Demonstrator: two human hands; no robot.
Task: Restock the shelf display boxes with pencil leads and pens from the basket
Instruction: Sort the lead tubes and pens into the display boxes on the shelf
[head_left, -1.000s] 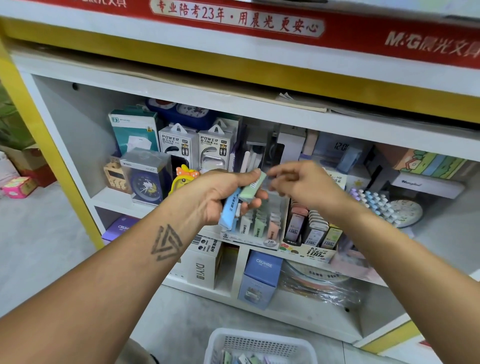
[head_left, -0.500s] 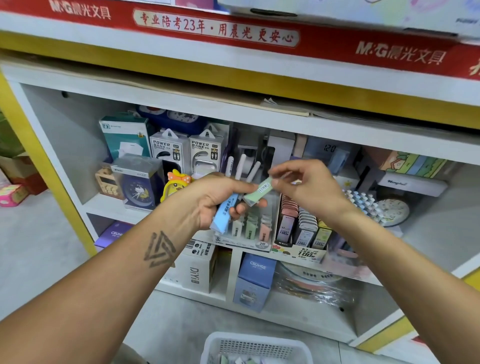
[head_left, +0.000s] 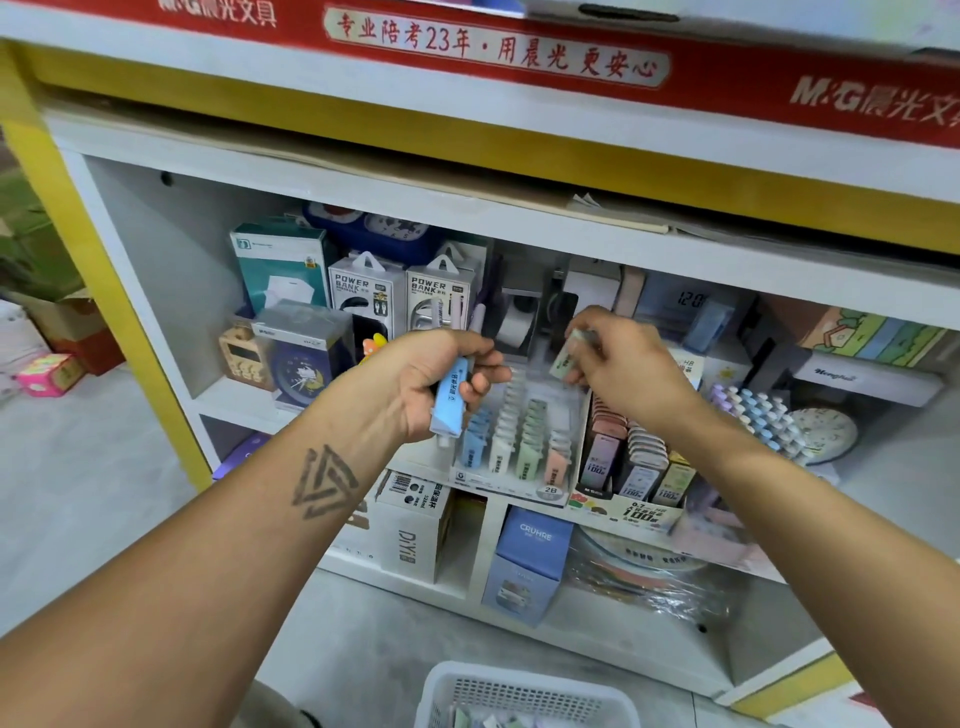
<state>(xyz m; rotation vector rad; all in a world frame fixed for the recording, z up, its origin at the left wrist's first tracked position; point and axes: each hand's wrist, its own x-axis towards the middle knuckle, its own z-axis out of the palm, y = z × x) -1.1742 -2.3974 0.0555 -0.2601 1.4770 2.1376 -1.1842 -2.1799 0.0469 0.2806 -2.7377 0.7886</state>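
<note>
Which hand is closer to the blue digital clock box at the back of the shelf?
Right. The right hand, pinching a green lead case, sits just below-left of the blue clock box. The left hand, gripping a blue lead case, is farther left.

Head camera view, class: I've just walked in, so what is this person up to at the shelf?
A person is restocking a stationery shelf. The left hand grips a blue lead case, and the right hand pinches a pale green lead case above the clear display box, which already holds rows of blue, white, green and pink cases. A white basket with more stock sits on the floor below. The green case is not yet in a row.
</note>
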